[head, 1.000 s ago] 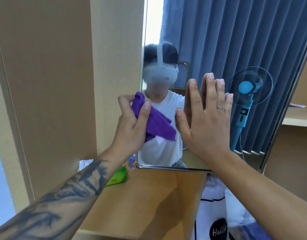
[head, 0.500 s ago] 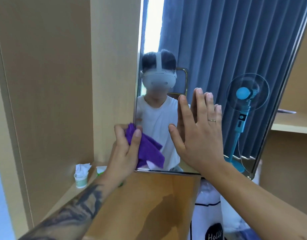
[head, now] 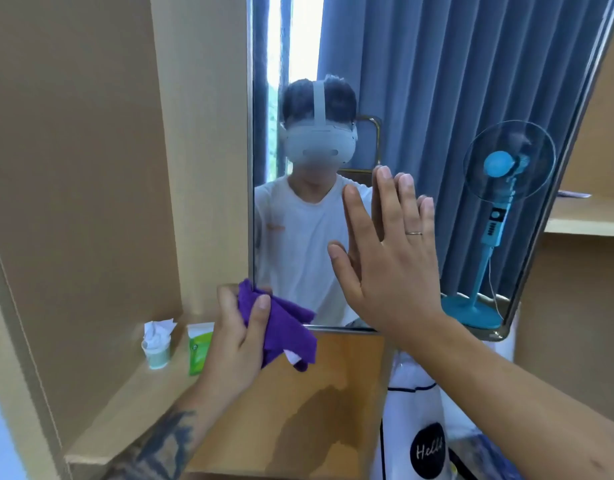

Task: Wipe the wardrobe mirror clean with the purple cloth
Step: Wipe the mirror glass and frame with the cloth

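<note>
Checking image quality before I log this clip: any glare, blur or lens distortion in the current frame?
Head view: the mirror reflects a blown-out white strip of window light beside the curtain; straight wardrobe edges bow from the wide-angle lens; the reflected face is blurred; the purple cloth in the left hand and the flat right hand are fairly sharp; a soft shadow falls on the panel below.

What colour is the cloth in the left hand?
Purple; the cloth shows best in the head view, gripped by the left hand.
</note>
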`<act>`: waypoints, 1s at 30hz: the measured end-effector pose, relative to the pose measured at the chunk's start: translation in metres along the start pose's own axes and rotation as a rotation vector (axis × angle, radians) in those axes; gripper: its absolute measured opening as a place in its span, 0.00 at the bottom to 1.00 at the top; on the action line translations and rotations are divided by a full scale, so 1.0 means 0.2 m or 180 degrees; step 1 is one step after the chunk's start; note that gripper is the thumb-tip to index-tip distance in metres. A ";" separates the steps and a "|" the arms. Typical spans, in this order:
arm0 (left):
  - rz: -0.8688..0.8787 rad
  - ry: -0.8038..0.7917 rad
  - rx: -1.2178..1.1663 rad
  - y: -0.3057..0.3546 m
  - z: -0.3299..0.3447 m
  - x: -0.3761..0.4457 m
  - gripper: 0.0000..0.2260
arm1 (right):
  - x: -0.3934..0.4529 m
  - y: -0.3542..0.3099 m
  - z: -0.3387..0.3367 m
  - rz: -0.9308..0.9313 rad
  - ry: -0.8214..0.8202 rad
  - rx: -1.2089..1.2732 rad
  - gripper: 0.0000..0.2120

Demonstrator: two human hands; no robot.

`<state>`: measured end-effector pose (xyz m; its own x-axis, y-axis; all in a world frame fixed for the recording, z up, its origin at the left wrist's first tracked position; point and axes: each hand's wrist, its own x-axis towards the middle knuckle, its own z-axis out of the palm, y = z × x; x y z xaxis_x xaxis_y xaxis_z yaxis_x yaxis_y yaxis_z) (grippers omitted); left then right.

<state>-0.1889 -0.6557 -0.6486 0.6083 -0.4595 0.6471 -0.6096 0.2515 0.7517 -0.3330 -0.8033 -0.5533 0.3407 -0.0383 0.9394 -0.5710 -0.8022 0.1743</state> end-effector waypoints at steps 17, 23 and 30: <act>-0.2595 -0.0372 -0.1460 -0.04 0.01 -0.34 0.13 | -1.00 -0.46 -0.07 0.0019 -0.0879 0.2138 0.42; -0.2702 -0.0999 -0.1332 0.04 -0.02 -0.40 0.23 | -1.01 -0.54 -0.06 0.1518 -0.1123 0.3039 0.40; -0.1165 -0.0475 0.0011 0.28 -0.14 -0.29 0.13 | -0.80 -0.54 -0.15 0.4051 -0.0747 0.4496 0.22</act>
<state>-0.2434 -0.5904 -0.6403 0.7054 -0.6371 0.3107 -0.3680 0.0456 0.9287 -0.3483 -0.6916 -0.7139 0.4202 -0.8788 0.2261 0.3644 -0.0648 -0.9290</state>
